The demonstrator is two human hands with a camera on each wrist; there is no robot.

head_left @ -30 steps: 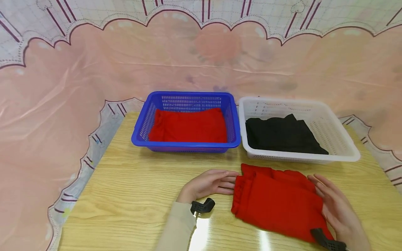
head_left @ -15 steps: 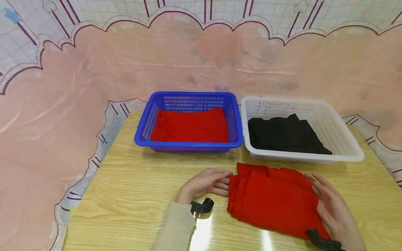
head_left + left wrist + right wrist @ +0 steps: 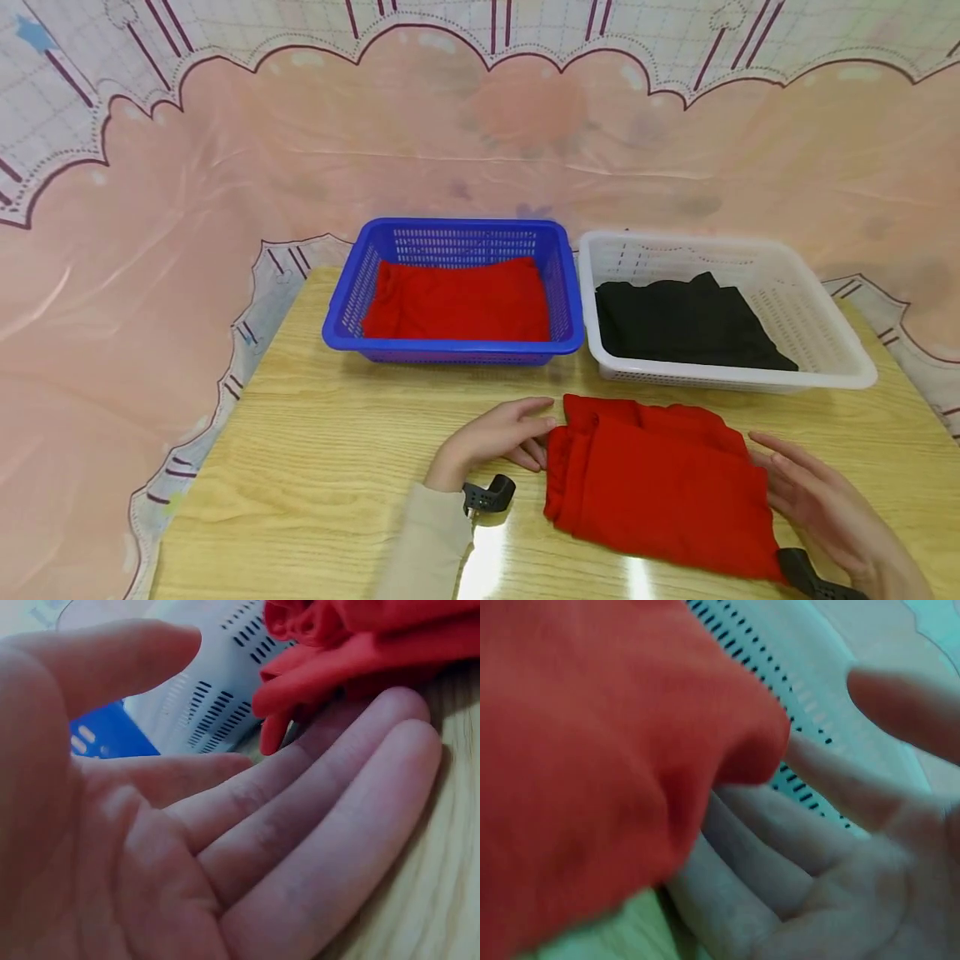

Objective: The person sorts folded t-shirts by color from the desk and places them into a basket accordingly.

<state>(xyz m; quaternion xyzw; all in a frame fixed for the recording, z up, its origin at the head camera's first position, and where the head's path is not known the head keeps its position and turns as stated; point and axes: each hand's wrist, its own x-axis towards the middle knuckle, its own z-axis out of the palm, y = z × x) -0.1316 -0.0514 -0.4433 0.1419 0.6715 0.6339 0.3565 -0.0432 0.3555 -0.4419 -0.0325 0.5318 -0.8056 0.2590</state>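
A folded red garment (image 3: 667, 492) with a gathered edge on its left lies on the wooden table. My left hand (image 3: 498, 435) is at its left side, thumb spread from the fingers. In the left wrist view those relaxed fingers (image 3: 330, 825) lie by the table, their tips at the lower edge of the red cloth (image 3: 360, 660). On the opposite side is my right hand (image 3: 832, 504), palm towards the garment. The right wrist view shows its fingers (image 3: 742, 877) partly hidden beneath the cloth's edge (image 3: 630, 765), with the thumb held apart.
Behind the garment stand a blue basket (image 3: 453, 345) holding folded red cloth (image 3: 465, 300) and a white basket (image 3: 738, 377) holding folded black cloth (image 3: 686, 325). They sit side by side on the wooden table (image 3: 322, 467). A patterned pink sheet (image 3: 300, 183) hangs behind.
My right hand has shifted right, slightly away from the garment's right edge, over the last half second. My left thumb and index finger have spread apart. The garment has stayed nearly in place.
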